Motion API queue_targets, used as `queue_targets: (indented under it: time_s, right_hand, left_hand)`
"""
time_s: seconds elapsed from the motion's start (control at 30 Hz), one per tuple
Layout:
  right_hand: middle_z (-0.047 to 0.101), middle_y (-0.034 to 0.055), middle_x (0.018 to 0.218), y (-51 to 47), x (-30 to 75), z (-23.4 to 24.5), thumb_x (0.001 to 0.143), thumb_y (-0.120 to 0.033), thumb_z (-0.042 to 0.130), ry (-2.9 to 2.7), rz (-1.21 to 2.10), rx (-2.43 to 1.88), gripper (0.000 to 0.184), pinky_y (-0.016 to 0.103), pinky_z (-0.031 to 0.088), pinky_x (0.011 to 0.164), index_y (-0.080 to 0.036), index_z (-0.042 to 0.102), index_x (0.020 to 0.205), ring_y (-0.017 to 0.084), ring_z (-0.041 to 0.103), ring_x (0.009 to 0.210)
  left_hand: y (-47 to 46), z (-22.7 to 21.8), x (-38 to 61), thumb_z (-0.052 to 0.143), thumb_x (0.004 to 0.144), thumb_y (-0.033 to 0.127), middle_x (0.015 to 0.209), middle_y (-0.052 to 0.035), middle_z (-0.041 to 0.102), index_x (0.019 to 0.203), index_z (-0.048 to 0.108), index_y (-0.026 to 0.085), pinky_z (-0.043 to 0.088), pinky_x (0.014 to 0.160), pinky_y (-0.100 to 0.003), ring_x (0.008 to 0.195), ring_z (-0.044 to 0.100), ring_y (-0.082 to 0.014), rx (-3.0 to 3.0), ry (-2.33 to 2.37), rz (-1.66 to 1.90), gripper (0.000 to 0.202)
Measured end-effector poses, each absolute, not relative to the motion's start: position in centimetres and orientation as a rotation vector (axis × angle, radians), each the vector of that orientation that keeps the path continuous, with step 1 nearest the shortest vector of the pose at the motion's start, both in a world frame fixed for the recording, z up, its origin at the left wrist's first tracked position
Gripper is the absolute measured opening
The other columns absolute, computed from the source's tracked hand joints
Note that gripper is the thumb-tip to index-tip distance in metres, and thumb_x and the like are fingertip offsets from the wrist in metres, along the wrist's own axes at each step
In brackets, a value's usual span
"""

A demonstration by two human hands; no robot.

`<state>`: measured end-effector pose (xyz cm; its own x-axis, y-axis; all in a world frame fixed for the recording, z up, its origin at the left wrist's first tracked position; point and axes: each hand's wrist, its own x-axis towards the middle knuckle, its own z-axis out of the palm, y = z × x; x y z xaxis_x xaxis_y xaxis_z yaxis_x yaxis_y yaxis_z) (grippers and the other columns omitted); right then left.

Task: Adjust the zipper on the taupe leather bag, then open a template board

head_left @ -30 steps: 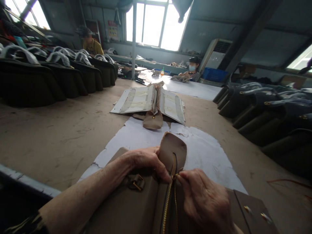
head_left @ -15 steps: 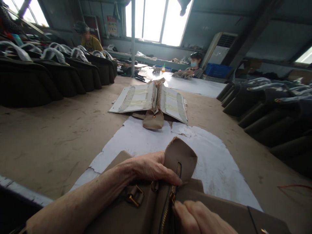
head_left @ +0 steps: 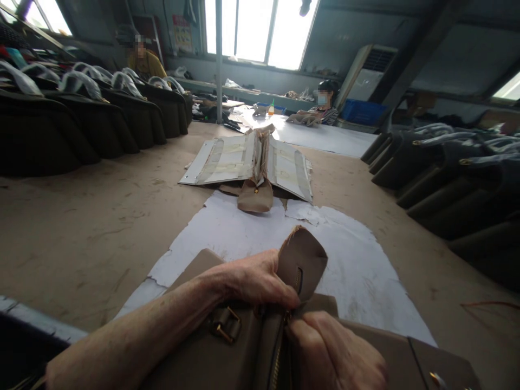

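A taupe handbag lies close in front of me, with a gold buckle on its left side. Along its middle runs a zipper with gold teeth, ending in a rounded leather tab that sticks up at the far end. My left hand is closed on the bag at the base of this tab, thumb pressed beside the teeth. Just below it, my right hand is closed in a pinch at the zipper pull, which its fingers mostly cover.
A second bag piece with white boards lies opened out ahead, beyond torn white paper. Dark bags with wrapped handles line the left and right. Two people sit farther off, near a blue crate.
My right hand has moved up along the zipper, nearer to my left hand, with the pull in its fingers. The left hand has stayed almost in place at the tab.
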<state>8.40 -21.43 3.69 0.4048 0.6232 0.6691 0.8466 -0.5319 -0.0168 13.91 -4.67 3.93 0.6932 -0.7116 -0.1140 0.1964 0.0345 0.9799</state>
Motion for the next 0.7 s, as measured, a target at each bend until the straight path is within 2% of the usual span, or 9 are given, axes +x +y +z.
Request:
queue_targets:
  time_s: [0.17, 0.37, 0.57, 0.7]
  right_hand:
    - [0.048, 0.0013, 0.065, -22.3, 9.5, 4.0, 0.081, -0.006, 0.046, -1.285, -0.824, -2.317, 0.012, 0.025, 0.036, 0.052, -0.014, 0.053, 0.085, 0.012, 0.049, 0.056]
    - [0.048, 0.0002, 0.063, -22.5, 10.5, 4.6, 0.083, -0.004, 0.046, -1.229, -0.740, -2.204, 0.014, 0.022, 0.036, 0.052, -0.015, 0.051, 0.076, 0.010, 0.048, 0.055]
    - [0.044, -0.0007, 0.061, -22.2, 11.0, 4.5, 0.084, -0.005, 0.048, -1.161, -0.638, -2.170, 0.015, 0.022, 0.035, 0.050, -0.015, 0.051, 0.073, 0.009, 0.045, 0.053]
    - [0.044, 0.0000, 0.063, -22.2, 10.3, 3.8, 0.084, -0.003, 0.047, -1.128, -0.650, -2.126, 0.014, 0.022, 0.036, 0.051, -0.015, 0.051, 0.077, 0.010, 0.045, 0.055]
  left_hand:
    - [-4.8, 4.6, 13.8, 0.061, 0.064, 0.023, 0.062, 0.0043, 0.042, 0.063, 0.046, 0.015, 0.029, 0.047, -0.017, 0.054, 0.036, -0.0064, 1.397, -0.306, -0.755, 0.017]
    - [-5.3, 4.4, 13.8, 0.065, 0.069, 0.033, 0.073, 0.0024, 0.053, 0.077, 0.055, 0.016, 0.038, 0.060, -0.018, 0.065, 0.046, -0.0081, 1.259, -0.164, -0.753, 0.022]
    - [-5.2, 4.6, 13.6, 0.067, 0.068, 0.031, 0.074, 0.0018, 0.057, 0.081, 0.058, 0.017, 0.039, 0.062, -0.019, 0.065, 0.050, -0.0087, 1.197, -0.077, -0.773, 0.021]
    - [-4.7, 4.3, 13.4, 0.071, 0.065, 0.027, 0.071, 0.0012, 0.055, 0.080, 0.059, 0.014, 0.039, 0.059, -0.019, 0.062, 0.047, -0.0081, 1.230, -0.149, -0.773, 0.024]
